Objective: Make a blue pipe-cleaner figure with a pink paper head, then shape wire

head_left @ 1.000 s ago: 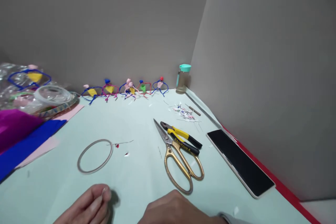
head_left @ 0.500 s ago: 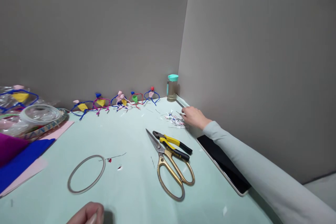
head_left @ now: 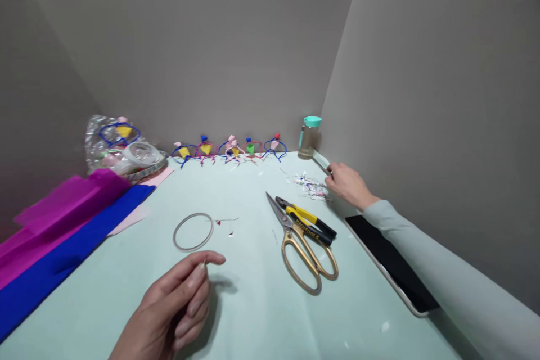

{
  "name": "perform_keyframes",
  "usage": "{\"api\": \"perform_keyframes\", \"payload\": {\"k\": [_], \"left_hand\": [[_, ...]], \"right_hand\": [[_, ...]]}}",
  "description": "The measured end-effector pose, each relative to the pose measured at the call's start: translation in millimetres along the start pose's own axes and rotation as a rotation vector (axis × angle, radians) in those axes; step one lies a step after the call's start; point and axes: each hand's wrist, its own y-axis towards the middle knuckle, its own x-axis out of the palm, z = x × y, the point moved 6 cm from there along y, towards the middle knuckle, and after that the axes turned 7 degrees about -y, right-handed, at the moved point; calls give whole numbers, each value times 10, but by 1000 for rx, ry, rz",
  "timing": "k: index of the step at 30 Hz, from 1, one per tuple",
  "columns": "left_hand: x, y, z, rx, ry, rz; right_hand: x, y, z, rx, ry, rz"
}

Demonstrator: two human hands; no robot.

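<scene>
At the far right of the table, my right hand point(head_left: 348, 184) is closed with its fingertips on the end of a thin grey strip-like tool point(head_left: 321, 166); its exact kind is unclear. A small heap of wire and paper scraps point(head_left: 312, 186) lies just left of that hand. My left hand point(head_left: 181, 306) hovers low in front, its index finger stretched out and the others loosely curled, with nothing visible in it. Beyond it lie a grey ring point(head_left: 174, 234) and a thin wire point(head_left: 228, 219) with a red bit on it.
Gold-handled scissors point(head_left: 301, 281) overlap yellow-black pliers point(head_left: 327, 229). A black-screened tablet point(head_left: 388, 259) lies under my right forearm. A teal-lidded bottle point(head_left: 309, 140) stands in the corner. Several pipe-cleaner figures point(head_left: 251, 149) line the wall. Magenta sheets point(head_left: 71, 202) and blue sheets point(head_left: 84, 253) lie left.
My view has swung left, so the table things appear further right. My left hand has risen into view, with its index finger extended. The right hand stays by the scraps.
</scene>
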Motion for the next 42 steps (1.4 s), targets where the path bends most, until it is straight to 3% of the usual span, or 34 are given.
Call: {"api": "perform_keyframes", "payload": {"k": [3,6,9,11,13,20,29,42], "left_hand": [[100,-102,76,42,-15,-69],[157,-182,142,107,-26,-101],[160,-248,180,158,14,-71],[142,-291,201,200,52,-42],[117,-325,215,237,93,-16],[49,-343,201,336,253,24],[147,-494,346,698,690,58],[185,-528,390,814,834,48]], "right_hand": [[-177,-330,-262,-55,130,68],[-315,-874,-672,-191,308,69],[-451,-1482,-1130,-476,730,-3],[-490,-1793,-1367,-628,851,-90],[-541,-1973,-1492,-715,903,-63],[-617,-2065,-1508,-711,814,66],[-596,-2073,-1497,-784,839,57],[-574,-2141,-1471,-752,793,96]]}}
